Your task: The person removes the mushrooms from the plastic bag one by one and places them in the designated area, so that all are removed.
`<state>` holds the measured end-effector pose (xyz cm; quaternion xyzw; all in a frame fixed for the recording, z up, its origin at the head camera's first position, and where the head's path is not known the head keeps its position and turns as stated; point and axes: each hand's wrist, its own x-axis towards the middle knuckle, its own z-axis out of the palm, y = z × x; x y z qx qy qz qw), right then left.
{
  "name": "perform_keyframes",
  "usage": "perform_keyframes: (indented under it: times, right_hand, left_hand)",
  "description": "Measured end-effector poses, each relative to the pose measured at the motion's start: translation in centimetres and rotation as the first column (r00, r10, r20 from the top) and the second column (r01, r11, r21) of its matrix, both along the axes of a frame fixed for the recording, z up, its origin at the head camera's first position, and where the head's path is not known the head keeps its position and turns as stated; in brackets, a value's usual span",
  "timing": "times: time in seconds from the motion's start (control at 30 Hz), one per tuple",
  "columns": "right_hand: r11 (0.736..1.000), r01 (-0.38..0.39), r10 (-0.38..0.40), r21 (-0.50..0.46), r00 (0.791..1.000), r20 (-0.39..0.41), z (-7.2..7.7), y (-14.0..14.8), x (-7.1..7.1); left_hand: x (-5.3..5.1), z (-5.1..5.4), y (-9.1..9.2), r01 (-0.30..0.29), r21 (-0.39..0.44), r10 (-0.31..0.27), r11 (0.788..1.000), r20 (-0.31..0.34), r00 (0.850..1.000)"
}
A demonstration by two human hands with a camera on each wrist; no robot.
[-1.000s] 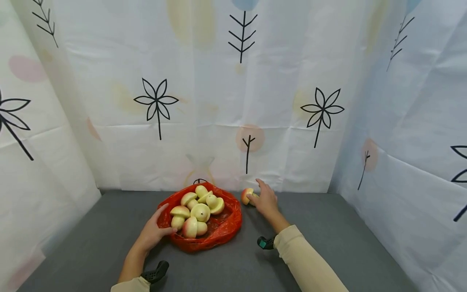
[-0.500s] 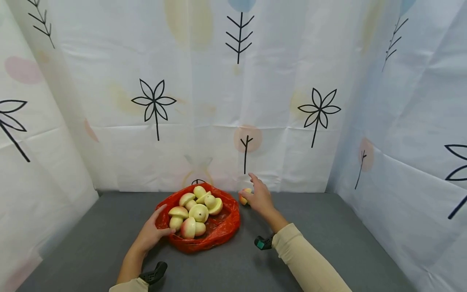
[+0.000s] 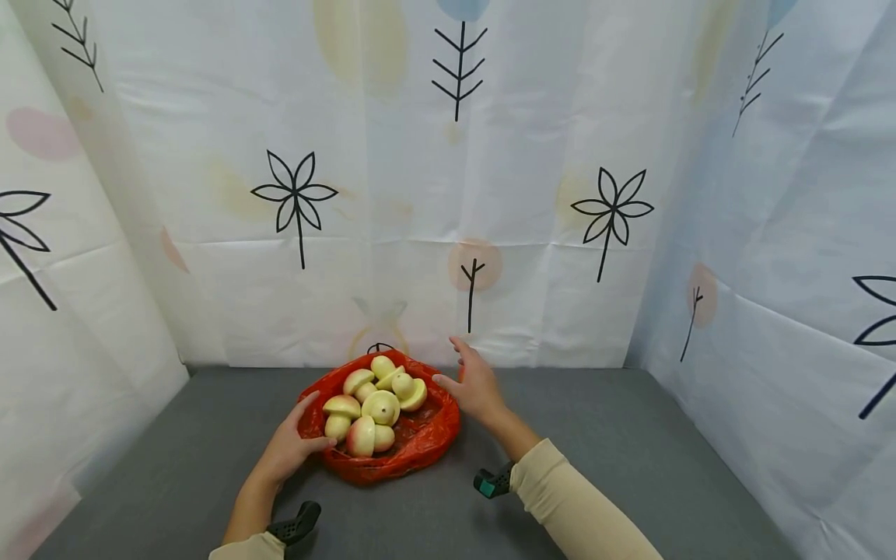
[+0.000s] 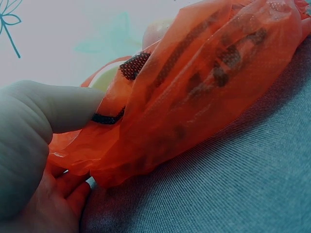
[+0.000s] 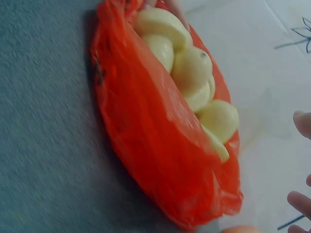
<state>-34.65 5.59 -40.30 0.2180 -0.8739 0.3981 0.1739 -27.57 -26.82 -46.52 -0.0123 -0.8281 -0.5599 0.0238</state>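
Observation:
Several mushroom-shaped pieces (image 3: 382,407), pale yellow with pinkish-red caps, lie in a red plastic bag (image 3: 424,449) with its rim spread wide. At the bag's left side, my left hand (image 3: 288,445) holds the rim; the left wrist view shows the red plastic (image 4: 194,92) between thumb and fingers. My right hand (image 3: 479,386) hovers by the bag's right rim, fingers spread and holding nothing; in the right wrist view its fingers (image 5: 302,204) are apart from the bag. One loose mushroom (image 5: 240,229) shows only its edge there, and my right hand mostly hides it in the head view.
A dark grey table surface (image 3: 595,467) carries the bag. White patterned cloth (image 3: 392,303) hangs along the table's back and both sides. Each wrist wears a black device (image 3: 297,524).
My right hand has moved left from the loose mushroom toward the bag's right rim, covering the mushroom from the head view. My left hand stays on the bag. The head view shifted slightly.

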Motion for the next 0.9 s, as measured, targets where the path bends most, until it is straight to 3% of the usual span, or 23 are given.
perform_keyframes:
  times: [0.2,0.53,0.8,0.9]
  right_hand:
    - [0.997,-0.074,0.075,-0.031,0.996,0.045,-0.5,-1.2,1.1]
    - [0.988,-0.145,0.148,-0.053,0.988,0.053,-1.5,-3.0,2.7]
    - [0.966,-0.231,0.242,-0.118,0.966,0.090,-2.2,-4.4,3.7]
    - [0.964,-0.249,0.258,-0.092,0.960,0.106,-2.4,-4.9,3.9]
  left_hand:
    - [-0.2,-0.2,-0.1,-0.003,0.009,0.003,1.000,0.004,1.000]
    - [-0.4,-0.3,-0.2,-0.005,0.004,0.005,1.000,0.003,1.000]
    - [-0.5,-0.4,-0.3,-0.004,-0.004,0.004,1.000,-0.003,1.000]
    - [-0.3,-0.4,-0.3,-0.003,-0.010,0.003,1.000,0.002,1.000]
